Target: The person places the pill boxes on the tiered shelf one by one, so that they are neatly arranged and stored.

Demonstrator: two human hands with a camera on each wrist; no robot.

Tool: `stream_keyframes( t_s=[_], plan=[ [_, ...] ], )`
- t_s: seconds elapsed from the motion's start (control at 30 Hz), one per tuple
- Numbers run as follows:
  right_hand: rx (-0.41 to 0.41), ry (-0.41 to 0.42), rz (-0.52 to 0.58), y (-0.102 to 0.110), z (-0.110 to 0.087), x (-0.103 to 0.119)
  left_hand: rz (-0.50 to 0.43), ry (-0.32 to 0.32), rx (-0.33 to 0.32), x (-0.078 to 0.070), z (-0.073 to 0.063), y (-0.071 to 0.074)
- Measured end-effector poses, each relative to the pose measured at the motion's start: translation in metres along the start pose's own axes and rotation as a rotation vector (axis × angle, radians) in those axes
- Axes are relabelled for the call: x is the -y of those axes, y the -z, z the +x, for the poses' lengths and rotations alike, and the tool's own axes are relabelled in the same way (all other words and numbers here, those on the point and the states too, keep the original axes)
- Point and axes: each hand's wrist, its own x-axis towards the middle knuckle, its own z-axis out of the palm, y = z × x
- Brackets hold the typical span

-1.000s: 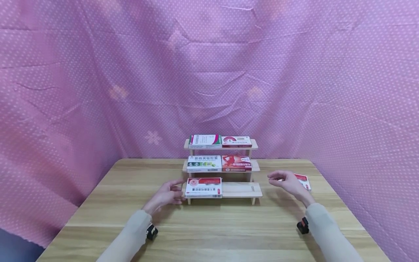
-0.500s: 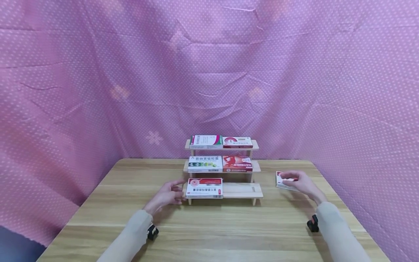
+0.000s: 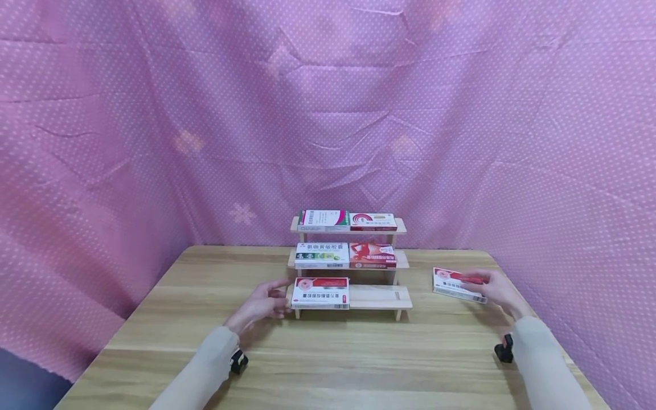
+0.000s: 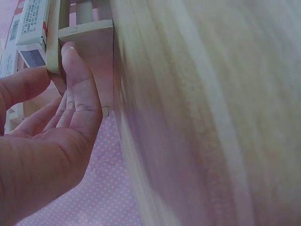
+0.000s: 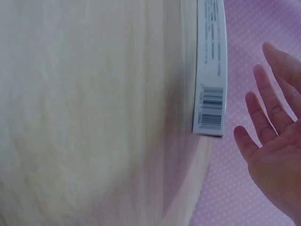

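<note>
My left hand (image 3: 265,304) is at the left end of a three-step wooden display rack (image 3: 379,296). In the left wrist view the thumb and fingers pinch the end of its lowest shelf board (image 4: 54,52). On that shelf lies a white and red medicine box (image 3: 320,296), close beside the fingers. My right hand (image 3: 494,289) hovers over the right end of another white and red medicine box (image 3: 451,287) lying on the table. The right wrist view shows its fingers spread and relaxed, apart from the box's barcode side (image 5: 210,94).
The middle shelf bears a white and green box (image 3: 321,255) and a red box (image 3: 372,255). Up top are a white and green box (image 3: 323,219) and a white and red box (image 3: 372,221). A pink dotted cloth (image 3: 328,125) hangs behind the wooden table (image 3: 328,364).
My right hand has moved rightward across the loose medicine box, uncovering its left part and printed face. The left hand has stayed at the rack's end.
</note>
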Motion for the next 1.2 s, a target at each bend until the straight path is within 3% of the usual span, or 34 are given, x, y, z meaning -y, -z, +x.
stream_keyframes(
  t_s=[0.43, 0.7, 1.0, 1.2],
  plan=[
    [0.062, -0.063, 0.085, 0.007, 0.001, -0.018, 0.02, -0.023, -0.001, 0.001, 0.0, 0.0],
    [0.097, -0.056, -0.021, 0.005, -0.002, -0.017, 0.017, -0.021, -0.001, 0.001, 0.0, 0.0],
    [0.204, -0.098, 0.062, -0.002, -0.003, -0.017, 0.017, -0.029, 0.014, 0.001, -0.003, 0.0],
    [0.207, -0.046, 0.014, -0.007, -0.005, -0.018, 0.023, -0.032, 0.015, 0.002, -0.001, 0.0]
  ],
)
